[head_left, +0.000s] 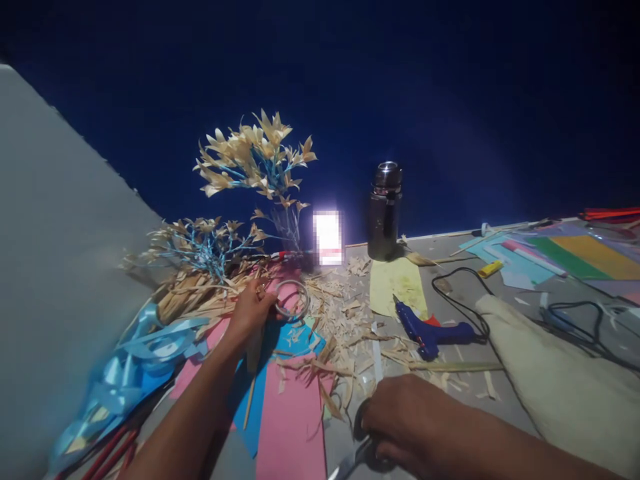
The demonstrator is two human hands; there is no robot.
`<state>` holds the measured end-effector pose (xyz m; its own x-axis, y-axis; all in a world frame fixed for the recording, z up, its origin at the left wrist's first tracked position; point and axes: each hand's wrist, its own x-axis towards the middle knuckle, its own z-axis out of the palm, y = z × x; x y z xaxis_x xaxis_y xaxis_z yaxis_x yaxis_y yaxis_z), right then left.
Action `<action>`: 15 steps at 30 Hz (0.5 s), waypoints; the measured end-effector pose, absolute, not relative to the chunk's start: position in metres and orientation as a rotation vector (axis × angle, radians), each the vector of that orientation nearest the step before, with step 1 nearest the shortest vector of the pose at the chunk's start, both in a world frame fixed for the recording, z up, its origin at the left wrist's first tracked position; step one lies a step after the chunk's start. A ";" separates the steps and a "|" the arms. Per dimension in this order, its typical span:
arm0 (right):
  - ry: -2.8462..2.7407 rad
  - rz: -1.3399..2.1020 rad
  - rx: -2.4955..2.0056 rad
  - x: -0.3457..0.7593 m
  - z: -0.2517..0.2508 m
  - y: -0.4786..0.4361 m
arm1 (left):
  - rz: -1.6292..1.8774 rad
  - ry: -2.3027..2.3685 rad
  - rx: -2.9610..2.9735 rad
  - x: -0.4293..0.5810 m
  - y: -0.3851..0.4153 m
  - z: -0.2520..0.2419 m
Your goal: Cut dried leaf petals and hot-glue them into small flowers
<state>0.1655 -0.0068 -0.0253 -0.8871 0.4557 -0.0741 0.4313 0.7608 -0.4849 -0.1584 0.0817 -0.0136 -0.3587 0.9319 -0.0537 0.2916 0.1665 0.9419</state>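
My left hand (253, 308) reaches over the scraps with its fingers closed at the near-left edge of a thin pale ring (293, 301), which looks like a narrow roll of tape. Low in the view, my right hand (407, 417) is wrapped around the dark handles of a pair of scissors (353, 460), whose blades point down and left, partly cut off by the frame. Between the hands lie pink paper (293, 413), blue paper (290, 337) and many dry husk shavings (345, 320). A blue glue gun (435, 333) rests right of them.
Husk flowers (255, 153) on blue stems stand at the back left, beside a dark flask (386, 213) and a bright blurred light (328, 237). Blue ribbon (145, 353) lies left. At right are a cream cloth (555, 367), black cord (463, 273) and coloured sheets (575, 253).
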 end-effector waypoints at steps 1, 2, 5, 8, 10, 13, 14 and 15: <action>-2.907 0.732 -0.723 0.164 -0.031 -0.007 | 1.221 1.762 1.190 -0.158 0.081 -0.015; -2.910 0.669 -0.710 0.162 -0.037 -0.007 | 1.229 1.752 1.218 -0.157 0.081 -0.016; -2.941 0.447 -0.598 0.156 -0.057 -0.006 | 1.203 1.739 1.296 -0.159 0.081 -0.018; -2.898 0.372 -0.576 0.156 -0.065 -0.009 | 1.173 1.772 1.330 -0.163 0.082 -0.019; -2.871 0.373 -0.609 0.159 -0.062 -0.012 | 1.168 1.816 1.333 -0.166 0.084 -0.018; -2.865 0.418 -0.649 0.163 -0.056 -0.016 | 1.137 1.925 1.349 -0.172 0.090 -0.019; -2.872 0.444 -0.656 0.164 -0.054 -0.017 | 1.116 1.965 1.361 -0.173 0.092 -0.019; -2.880 0.466 -0.668 0.165 -0.051 -0.017 | 1.094 2.006 1.377 -0.174 0.094 -0.019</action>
